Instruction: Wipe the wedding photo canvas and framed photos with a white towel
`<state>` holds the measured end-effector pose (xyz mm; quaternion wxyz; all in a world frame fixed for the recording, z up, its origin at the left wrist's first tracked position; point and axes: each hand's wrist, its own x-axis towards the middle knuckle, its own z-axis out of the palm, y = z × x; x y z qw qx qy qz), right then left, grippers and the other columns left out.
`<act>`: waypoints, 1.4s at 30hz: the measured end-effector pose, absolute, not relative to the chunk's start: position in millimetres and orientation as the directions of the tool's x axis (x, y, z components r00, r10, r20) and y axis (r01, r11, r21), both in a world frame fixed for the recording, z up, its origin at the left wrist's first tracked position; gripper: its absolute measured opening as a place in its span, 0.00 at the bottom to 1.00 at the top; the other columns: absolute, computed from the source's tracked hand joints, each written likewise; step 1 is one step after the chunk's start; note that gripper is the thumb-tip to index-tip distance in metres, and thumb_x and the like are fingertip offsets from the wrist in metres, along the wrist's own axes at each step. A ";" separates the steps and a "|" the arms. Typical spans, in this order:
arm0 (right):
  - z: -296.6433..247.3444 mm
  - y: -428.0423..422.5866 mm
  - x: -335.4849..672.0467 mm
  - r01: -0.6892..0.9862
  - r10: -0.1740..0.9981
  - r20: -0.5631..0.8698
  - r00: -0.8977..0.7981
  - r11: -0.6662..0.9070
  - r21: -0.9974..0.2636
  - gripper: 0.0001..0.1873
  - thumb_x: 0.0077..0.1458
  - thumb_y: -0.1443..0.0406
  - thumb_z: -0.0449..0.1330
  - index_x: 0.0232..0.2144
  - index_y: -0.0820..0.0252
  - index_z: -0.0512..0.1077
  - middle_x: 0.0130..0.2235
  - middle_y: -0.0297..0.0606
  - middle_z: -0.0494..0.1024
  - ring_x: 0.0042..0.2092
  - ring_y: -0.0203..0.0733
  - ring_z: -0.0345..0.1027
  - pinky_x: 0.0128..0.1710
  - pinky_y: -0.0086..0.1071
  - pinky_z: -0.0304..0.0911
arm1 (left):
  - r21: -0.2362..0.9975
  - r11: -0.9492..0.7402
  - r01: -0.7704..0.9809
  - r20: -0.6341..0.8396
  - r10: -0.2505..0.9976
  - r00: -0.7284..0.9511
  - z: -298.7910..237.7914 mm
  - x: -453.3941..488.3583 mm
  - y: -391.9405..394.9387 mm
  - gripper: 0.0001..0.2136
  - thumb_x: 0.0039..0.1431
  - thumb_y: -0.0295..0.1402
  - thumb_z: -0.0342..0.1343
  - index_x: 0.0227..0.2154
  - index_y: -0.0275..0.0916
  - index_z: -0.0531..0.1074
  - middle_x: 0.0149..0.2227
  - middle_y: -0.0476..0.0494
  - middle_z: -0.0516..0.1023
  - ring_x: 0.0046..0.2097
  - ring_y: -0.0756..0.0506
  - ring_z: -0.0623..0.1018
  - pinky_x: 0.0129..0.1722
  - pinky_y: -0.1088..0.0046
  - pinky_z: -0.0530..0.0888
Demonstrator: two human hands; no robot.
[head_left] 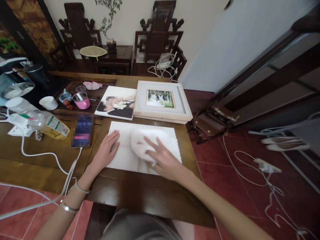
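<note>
Lying flat and ungripping, the left hand (106,149) touches the left edge of a white panel (122,129) at mid-frame; the right hand (165,160), splayed, unclenched, presses what looks like a blurred white cloth (137,142) onto it.

The left hand (106,150) lies palm-down, fingers (114,134) nearly straight; to its right, the right hand (164,159) spreads its fingers, apparently palm-down though blurred.

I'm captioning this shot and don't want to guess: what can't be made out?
All in the head view:
White panel's picture: blurred, partly covered by the right hand.
Panel's left edge: partly behind the left hand.
Phone screen: pixelated.
Bottle label: too small to read.
Grey clothing: cut by the bottom edge.
</note>
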<state>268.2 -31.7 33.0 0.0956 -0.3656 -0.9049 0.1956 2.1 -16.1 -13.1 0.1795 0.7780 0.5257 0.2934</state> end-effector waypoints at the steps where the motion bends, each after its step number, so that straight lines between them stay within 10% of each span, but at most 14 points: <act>1: 31.8 -16.8 266.8 0.656 0.730 0.038 -0.682 0.634 -0.409 0.22 0.49 0.75 0.50 0.46 0.65 0.71 0.63 0.55 0.60 0.68 0.55 0.39 0.64 0.62 0.37 | 0.591 -0.381 0.711 0.268 0.924 0.273 -13.0 2.1 -16.2 0.19 0.66 0.35 0.45 0.57 0.39 0.67 0.61 0.37 0.66 0.65 0.41 0.63 0.64 0.50 0.58; 7: 25.1 16.6 233.0 0.768 0.821 0.057 -0.568 0.554 -0.321 0.23 0.52 0.73 0.51 0.51 0.66 0.69 0.62 0.56 0.61 0.68 0.65 0.35 0.59 0.71 0.36 | 0.614 -0.364 0.700 0.255 0.931 0.261 -11.2 2.5 -16.8 0.19 0.66 0.35 0.45 0.57 0.40 0.67 0.61 0.37 0.66 0.65 0.41 0.63 0.64 0.51 0.58; 17: 30.5 -88.0 236.4 0.465 0.528 0.014 -0.849 0.760 -0.455 0.19 0.46 0.70 0.57 0.43 0.58 0.74 0.66 0.45 0.57 0.68 0.62 0.32 0.62 0.69 0.26 | 0.585 -0.375 0.719 0.244 0.927 0.285 -12.4 1.8 -16.4 0.19 0.66 0.33 0.43 0.57 0.39 0.66 0.62 0.37 0.65 0.65 0.42 0.61 0.64 0.50 0.57; 28: 28.3 5.7 201.3 0.767 0.812 0.036 -0.582 0.563 -0.306 0.23 0.54 0.71 0.52 0.52 0.64 0.70 0.63 0.51 0.61 0.67 0.67 0.37 0.59 0.72 0.33 | 0.720 -0.325 0.613 0.253 0.946 0.205 -4.0 3.0 -19.0 0.21 0.67 0.40 0.43 0.58 0.38 0.66 0.62 0.38 0.66 0.64 0.41 0.63 0.65 0.54 0.57; 37: 55.5 -58.1 202.7 0.347 0.377 -0.039 -0.925 0.803 -0.485 0.21 0.52 0.68 0.55 0.50 0.58 0.71 0.61 0.43 0.67 0.68 0.55 0.40 0.64 0.62 0.29 | 0.863 -0.266 0.429 0.278 0.960 0.036 -1.1 -0.3 -21.3 0.26 0.69 0.44 0.34 0.60 0.35 0.64 0.63 0.38 0.63 0.65 0.42 0.62 0.66 0.59 0.56; 42: 70.5 -45.8 240.5 0.582 0.590 -0.154 -0.792 0.656 -0.481 0.19 0.52 0.73 0.52 0.47 0.61 0.71 0.57 0.50 0.71 0.66 0.51 0.50 0.64 0.55 0.43 | 0.689 -0.340 0.640 0.259 0.940 0.220 -5.3 5.8 -21.1 0.22 0.69 0.39 0.39 0.56 0.34 0.68 0.62 0.35 0.65 0.65 0.41 0.62 0.65 0.54 0.56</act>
